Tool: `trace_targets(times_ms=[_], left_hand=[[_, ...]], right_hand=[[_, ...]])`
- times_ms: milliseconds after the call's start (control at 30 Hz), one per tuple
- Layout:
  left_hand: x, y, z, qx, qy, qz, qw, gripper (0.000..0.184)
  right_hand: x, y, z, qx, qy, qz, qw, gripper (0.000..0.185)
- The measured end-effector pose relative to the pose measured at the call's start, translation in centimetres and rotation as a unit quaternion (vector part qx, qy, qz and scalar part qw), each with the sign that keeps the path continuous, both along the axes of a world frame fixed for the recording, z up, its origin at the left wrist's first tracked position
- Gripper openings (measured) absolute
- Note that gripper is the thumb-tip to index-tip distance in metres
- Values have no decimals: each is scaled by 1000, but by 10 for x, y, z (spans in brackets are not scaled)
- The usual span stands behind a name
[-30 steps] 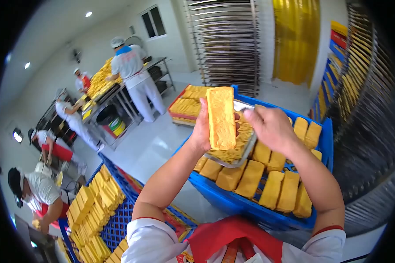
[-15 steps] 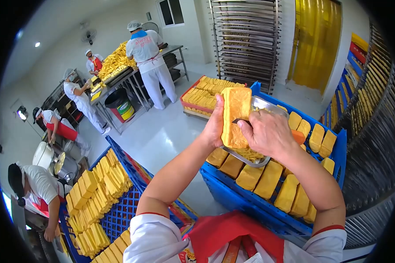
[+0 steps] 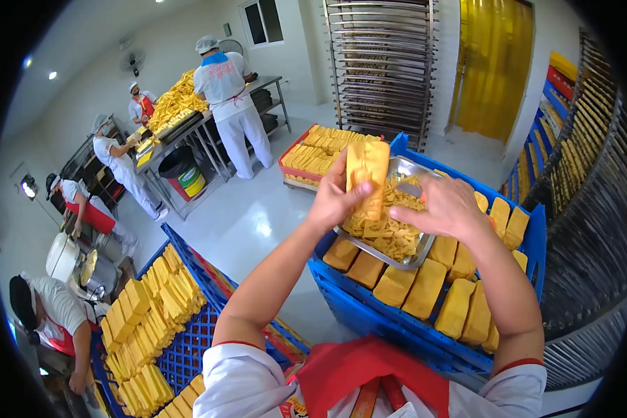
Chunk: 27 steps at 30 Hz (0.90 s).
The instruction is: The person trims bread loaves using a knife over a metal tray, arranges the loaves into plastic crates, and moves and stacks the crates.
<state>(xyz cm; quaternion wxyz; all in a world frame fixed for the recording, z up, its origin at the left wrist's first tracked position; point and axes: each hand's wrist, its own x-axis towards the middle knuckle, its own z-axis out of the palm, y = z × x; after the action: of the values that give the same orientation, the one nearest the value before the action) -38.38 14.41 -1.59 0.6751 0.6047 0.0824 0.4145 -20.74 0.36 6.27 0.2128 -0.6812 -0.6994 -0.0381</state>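
Observation:
My left hand (image 3: 336,199) is closed on a yellow bread loaf (image 3: 369,166), held upright over a metal tray with its thumb across the front face. To the right, my right hand (image 3: 451,206) is apart from the loaf, curled around a knife; a grey bit of blade (image 3: 409,187) shows past its fingers and a bit of orange handle behind it. Beneath both hands, the metal tray (image 3: 412,264) holds a heap of thin yellow bread trimmings (image 3: 382,233). The tray rests on a blue crate (image 3: 341,296) with rows of browned loaves (image 3: 425,287).
A second blue crate (image 3: 200,326) at lower left holds sliced bread. Beyond stands a red crate (image 3: 296,171) of slices. Several co-workers are at the left and back, some by a table (image 3: 216,124) piled with bread strips. A tray rack (image 3: 380,70) stands behind; dark racks line the right.
My right hand with the knife has moved off the loaf to the right. The loaf has turned to a narrower side and shifted slightly left, uncovering more trimmings.

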Motion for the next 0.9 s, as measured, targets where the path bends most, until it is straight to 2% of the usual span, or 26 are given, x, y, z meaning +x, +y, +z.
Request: trace_targets(times_ms=[33,100,167,233,300,333,367,467,567,667,900], left_hand=[[-4,0,2,126,-8,45,991,76],[-6,4,1,132,-16,46,990,83],[-8,8,-4,244,29,111,963,77],[-6,12,-6,281,64,141,947,75],[-4,11,-5,395,114,148,900,82],[-3,8,-4,395,115,142,900,82],[-2,5,-2,413,118,139,892,82],[2,2,-1,439,118,135,880,82],[4,1,0,445,114,137,878,82],[4,1,3,451,112,146,873,82],[8,1,7,486,108,174,849,76]], right_hand=[[11,-1,-5,-57,-83,-58,993,59],[28,3,-21,-49,-62,-99,992,54],[31,-1,-15,-22,102,-81,991,47],[22,-8,-9,0,116,-45,992,43],[10,-13,-10,37,120,18,992,37],[7,-12,-14,94,86,38,991,33],[4,-11,-13,94,88,33,991,33],[5,-6,-18,187,-31,48,981,30],[7,-3,-26,198,-65,39,977,29],[10,1,-28,240,-67,39,968,28],[20,9,-35,208,-24,81,974,32]])
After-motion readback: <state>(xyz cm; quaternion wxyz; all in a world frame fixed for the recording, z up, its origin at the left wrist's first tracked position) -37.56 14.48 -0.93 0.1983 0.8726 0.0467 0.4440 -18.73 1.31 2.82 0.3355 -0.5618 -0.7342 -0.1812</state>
